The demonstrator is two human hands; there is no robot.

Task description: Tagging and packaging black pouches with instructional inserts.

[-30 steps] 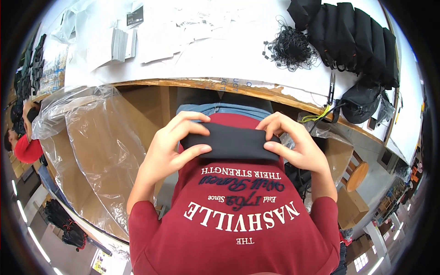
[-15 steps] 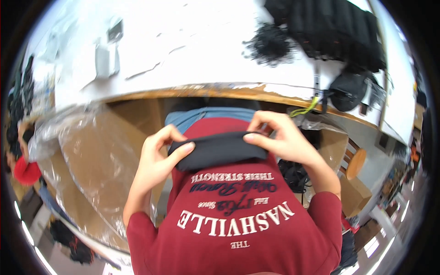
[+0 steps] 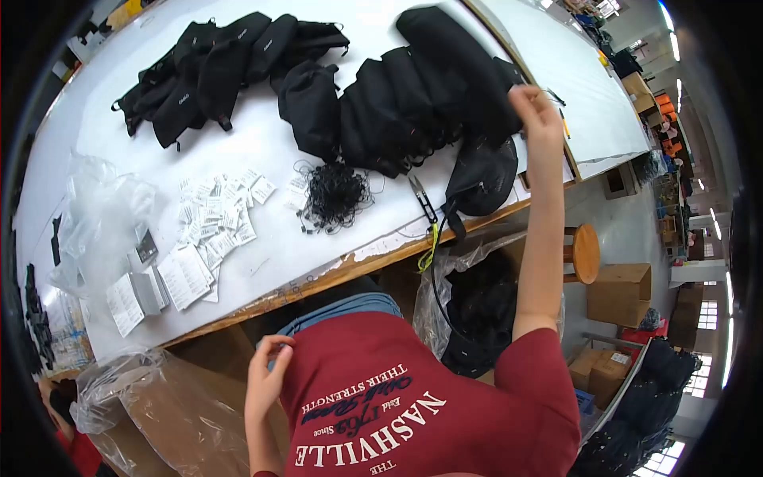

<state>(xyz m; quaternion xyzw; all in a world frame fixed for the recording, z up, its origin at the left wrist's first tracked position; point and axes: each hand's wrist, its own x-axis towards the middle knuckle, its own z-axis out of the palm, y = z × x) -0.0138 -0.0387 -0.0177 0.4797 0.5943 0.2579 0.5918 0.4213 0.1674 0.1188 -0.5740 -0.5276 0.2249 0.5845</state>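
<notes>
While the left hand (image 3: 270, 367) curls loosely beside the shirt (image 3: 350, 342), the right hand (image 3: 538, 118) pinches a black pouch (image 3: 457, 60).

Factory-like workshop: long white worktable (image 3: 87, 119), piled black bags (image 3: 306, 115), cardboard boxes (image 3: 616, 294), strip lights (image 3: 729, 310).

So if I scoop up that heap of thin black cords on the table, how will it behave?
The black cords would probably flop, since the thin strands curl freely. They may come up as a tangle, because many loops cross each other. They're likely light for their bulk, with gaps showing around the loose edges.
</notes>
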